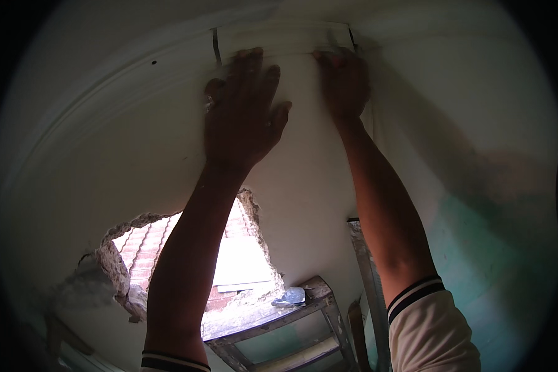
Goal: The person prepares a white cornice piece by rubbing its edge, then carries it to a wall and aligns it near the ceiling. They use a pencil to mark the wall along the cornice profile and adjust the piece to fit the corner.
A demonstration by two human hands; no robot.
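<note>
A short pale piece of cornice moulding (pixel 282 38) sits high where wall meets ceiling, with a dark gap at each end. My left hand (pixel 239 115) lies against its lower edge and the wall, fingers stretched and spread, thumb out to the right. Near the right-hand gap, my right hand (pixel 345 87) is raised to the same piece with its fingers curled in. A faint, thin grey shape shows above those fingers. Blur and shade hide what the right hand holds, if anything.
Below is a rough-edged hole in the wall (pixel 249 201), bright, with reddish roof tiles (pixel 144 248) beyond. A worn wooden frame (pixel 319 291) stands under it, with a crumpled clear plastic thing (pixel 291 297) beside its top. A wooden upright (pixel 369 273) stands near my right forearm. Longer cornice (pixel 115 84) runs left.
</note>
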